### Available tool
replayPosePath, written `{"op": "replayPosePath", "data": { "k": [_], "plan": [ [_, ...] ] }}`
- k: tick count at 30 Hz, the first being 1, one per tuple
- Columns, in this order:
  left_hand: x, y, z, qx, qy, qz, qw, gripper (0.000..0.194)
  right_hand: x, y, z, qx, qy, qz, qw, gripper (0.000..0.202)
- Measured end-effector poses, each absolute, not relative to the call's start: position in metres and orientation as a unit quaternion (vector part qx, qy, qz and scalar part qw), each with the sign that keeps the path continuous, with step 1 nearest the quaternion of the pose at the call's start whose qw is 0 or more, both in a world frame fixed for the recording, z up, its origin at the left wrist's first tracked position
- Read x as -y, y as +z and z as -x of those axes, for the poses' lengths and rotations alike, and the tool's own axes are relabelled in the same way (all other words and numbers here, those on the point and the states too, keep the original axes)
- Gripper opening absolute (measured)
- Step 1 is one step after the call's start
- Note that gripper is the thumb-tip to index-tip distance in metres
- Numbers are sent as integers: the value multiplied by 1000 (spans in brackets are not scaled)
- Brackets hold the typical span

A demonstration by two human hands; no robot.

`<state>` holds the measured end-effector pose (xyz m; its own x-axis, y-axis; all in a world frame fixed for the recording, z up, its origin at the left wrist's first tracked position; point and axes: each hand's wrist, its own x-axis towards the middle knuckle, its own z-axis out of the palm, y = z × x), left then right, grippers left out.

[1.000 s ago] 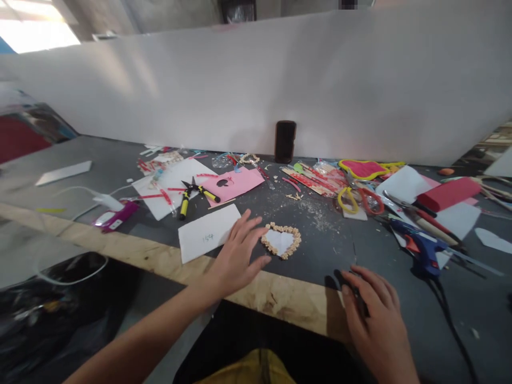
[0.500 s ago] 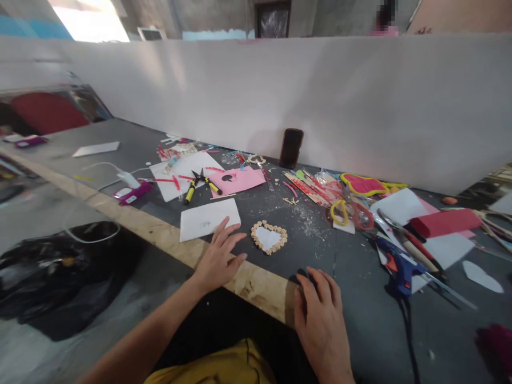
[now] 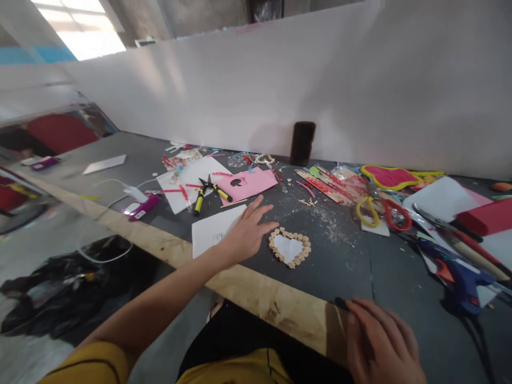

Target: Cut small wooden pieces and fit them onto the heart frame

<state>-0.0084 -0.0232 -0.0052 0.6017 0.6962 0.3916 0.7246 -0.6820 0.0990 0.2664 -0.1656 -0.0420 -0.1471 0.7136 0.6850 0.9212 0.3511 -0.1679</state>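
Observation:
My left hand [image 3: 251, 230] is stretched out, open, over the right part of a white card [image 3: 206, 234] with small handwriting. Its fingertips reach just left of a heart [image 3: 290, 248], a white heart-shaped paper rimmed with small beige wooden-looking pieces, lying flat on the dark tabletop. At the table's front edge, my right hand [image 3: 384, 338] rests with loosely bent fingers, the thumb apart. A small dark patch shows by its fingertips; I cannot tell whether it is a shadow. Beyond the card lie yellow-handled pliers [image 3: 208, 192] and pink paper [image 3: 256, 184] with a dark cut-out shape.
A phone [image 3: 303, 143] leans on the white partition [image 3: 224, 101]. To the right lie scissors [image 3: 396, 213], a blue glue gun [image 3: 460, 274] with its cord, and red rolled material [image 3: 486, 216]. Patterned sticks [image 3: 324, 186] lie behind. A black plastic bag [image 3: 52, 293] is at the lower left.
My left hand has moved forward and right, further over the card towards the heart. The view has shifted, so the table things appear further right. The heart stays on the table.

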Motion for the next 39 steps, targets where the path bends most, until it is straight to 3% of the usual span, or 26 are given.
{"op": "replayPosePath", "data": {
  "k": [5,16,28,34,39],
  "plan": [
    [8,-12,7,367,-195,909,20,45,165,-40,-266,744,-158,562,324,18],
    [4,-26,8,353,-299,886,-24,42,162,-36,-260,770,-157,569,243,22],
    [5,-29,5,365,-285,883,-75,30,161,-39,-262,753,-147,591,250,23],
    [8,-24,6,410,-244,868,-136,47,162,-37,-261,743,-131,610,244,24],
    [8,-22,7,429,-263,855,-125,46,161,-42,-262,722,-115,640,237,25]
  ]
}}
